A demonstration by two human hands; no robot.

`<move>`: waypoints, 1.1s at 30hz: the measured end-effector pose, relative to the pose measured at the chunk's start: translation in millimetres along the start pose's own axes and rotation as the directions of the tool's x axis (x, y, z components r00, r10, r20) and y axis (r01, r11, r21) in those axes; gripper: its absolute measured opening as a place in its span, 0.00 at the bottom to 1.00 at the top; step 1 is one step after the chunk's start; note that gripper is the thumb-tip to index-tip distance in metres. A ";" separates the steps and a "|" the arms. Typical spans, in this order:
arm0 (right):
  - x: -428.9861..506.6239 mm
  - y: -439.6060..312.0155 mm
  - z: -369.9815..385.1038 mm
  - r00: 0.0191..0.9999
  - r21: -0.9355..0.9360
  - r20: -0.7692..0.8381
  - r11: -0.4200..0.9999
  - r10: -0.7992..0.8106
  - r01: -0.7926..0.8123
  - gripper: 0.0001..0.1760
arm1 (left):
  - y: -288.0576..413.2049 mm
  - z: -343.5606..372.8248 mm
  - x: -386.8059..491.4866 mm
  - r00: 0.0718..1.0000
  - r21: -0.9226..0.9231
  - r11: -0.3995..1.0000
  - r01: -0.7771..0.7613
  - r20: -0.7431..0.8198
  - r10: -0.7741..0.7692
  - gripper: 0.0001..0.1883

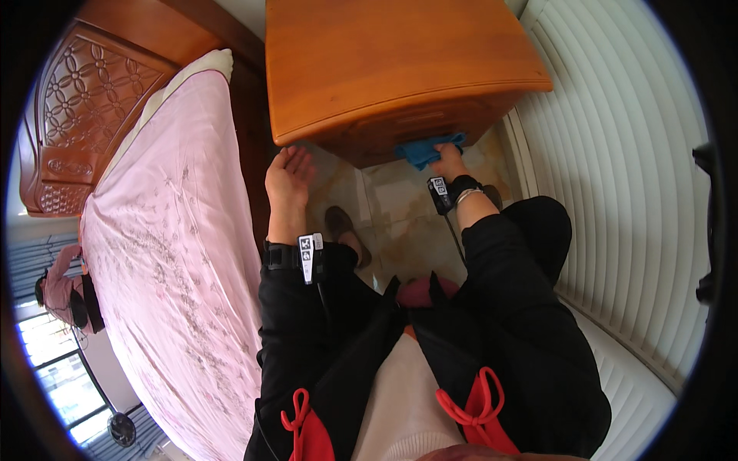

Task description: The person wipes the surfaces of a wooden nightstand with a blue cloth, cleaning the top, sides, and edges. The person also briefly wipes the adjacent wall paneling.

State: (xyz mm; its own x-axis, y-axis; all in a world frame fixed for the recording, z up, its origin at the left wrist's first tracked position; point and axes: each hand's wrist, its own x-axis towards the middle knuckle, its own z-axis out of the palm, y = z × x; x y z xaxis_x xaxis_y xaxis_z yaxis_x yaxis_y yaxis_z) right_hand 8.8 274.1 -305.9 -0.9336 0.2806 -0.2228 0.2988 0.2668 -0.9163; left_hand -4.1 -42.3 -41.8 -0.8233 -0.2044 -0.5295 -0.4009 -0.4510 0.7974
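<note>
A wooden nightstand [403, 52] with a smooth orange-brown top stands before me. My right hand [450, 162] grips a blue cloth [424, 151] and presses it to the lower part of the nightstand's front. Palm turned up, my left hand [290, 176] is at the nightstand's front left corner with its fingers apart and nothing in it. Whether its fingertips touch the edge I cannot tell. Both wrists wear straps with small marked devices. The cloth covers part of the nightstand's dark front panel.
On the left is a bed with a pink floral cover [179, 248] and a carved wooden headboard [95, 98]. A white ribbed panel [622, 161] rises close on my right. Marbled floor tiles [392, 201] lie below. Another person [66, 288] is beyond the bed, near a window [69, 369].
</note>
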 end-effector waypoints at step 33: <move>-11.4 -13.4 43.3 0.896 0.524 0.355 0.736 0.268 -0.428 0.19 | 0.7 21.1 -2.1 0.994 0.008 0.994 -0.109 0.007 0.109 0.20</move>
State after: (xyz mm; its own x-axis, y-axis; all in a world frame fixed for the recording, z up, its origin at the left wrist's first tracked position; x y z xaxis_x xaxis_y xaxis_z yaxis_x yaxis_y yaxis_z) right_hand 6.8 227.4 -305.5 -0.8261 -0.0041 -0.5635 0.5161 -0.4072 -0.7536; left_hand -11.1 -23.9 -34.0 -0.8652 -0.2460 -0.4370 -0.3117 -0.4190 0.8528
